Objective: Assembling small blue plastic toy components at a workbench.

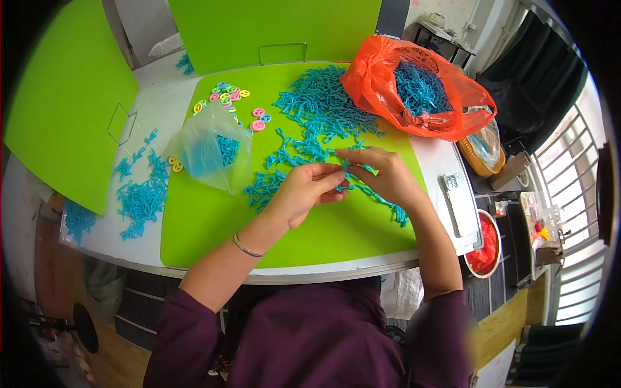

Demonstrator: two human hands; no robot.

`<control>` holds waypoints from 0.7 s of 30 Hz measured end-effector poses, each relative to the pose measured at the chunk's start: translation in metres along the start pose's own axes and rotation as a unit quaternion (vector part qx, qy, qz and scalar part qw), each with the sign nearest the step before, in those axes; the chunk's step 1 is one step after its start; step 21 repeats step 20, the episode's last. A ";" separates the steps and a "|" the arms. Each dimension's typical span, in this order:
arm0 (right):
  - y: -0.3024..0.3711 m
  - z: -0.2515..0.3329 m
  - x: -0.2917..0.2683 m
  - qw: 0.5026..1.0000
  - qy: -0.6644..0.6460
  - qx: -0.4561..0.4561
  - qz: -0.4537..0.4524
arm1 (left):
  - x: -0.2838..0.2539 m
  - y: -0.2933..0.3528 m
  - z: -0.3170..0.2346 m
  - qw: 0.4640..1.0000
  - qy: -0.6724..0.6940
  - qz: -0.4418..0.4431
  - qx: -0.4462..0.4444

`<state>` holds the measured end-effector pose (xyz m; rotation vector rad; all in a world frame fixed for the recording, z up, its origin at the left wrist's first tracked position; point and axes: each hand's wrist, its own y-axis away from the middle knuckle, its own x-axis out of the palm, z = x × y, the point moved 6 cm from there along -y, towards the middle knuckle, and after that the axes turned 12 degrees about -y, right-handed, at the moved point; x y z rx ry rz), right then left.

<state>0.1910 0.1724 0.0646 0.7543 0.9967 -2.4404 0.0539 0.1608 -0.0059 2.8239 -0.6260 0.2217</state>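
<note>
My left hand (pixel 304 189) and my right hand (pixel 384 174) meet over the green board (pixel 220 229), fingertips nearly touching. Both are closed in a pinch on small blue plastic links, which the fingers partly cover. A short blue chain (pixel 383 200) of joined links runs from beneath the fingers toward the lower right and lies on the board. Just beyond the hands is a big loose heap of blue links (pixel 320 97). A smaller cluster of links (pixel 262 187) lies beside my left wrist.
A red plastic bag (pixel 369 74) full of links stands at the back right. To the left are a clear bag (pixel 202 139) with links, coloured rings (pixel 259 125) and another link pile (pixel 141 202). A white rectangular object (pixel 458 204) lies near the table's right edge.
</note>
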 end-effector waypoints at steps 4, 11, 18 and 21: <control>0.005 -0.052 -0.032 0.979 0.057 0.170 -0.097 | -0.016 0.005 0.011 0.995 0.102 -0.015 -0.017; 0.022 -0.102 -0.039 0.938 0.234 0.255 -0.018 | -0.017 0.009 0.007 0.986 0.167 -0.013 -0.007; 0.006 -0.045 -0.010 0.909 -0.338 0.227 -0.087 | -0.021 0.011 0.005 0.978 0.208 -0.031 0.002; 0.006 -0.023 0.011 0.870 -0.431 0.231 -0.066 | -0.023 0.012 0.006 0.974 0.222 -0.039 -0.001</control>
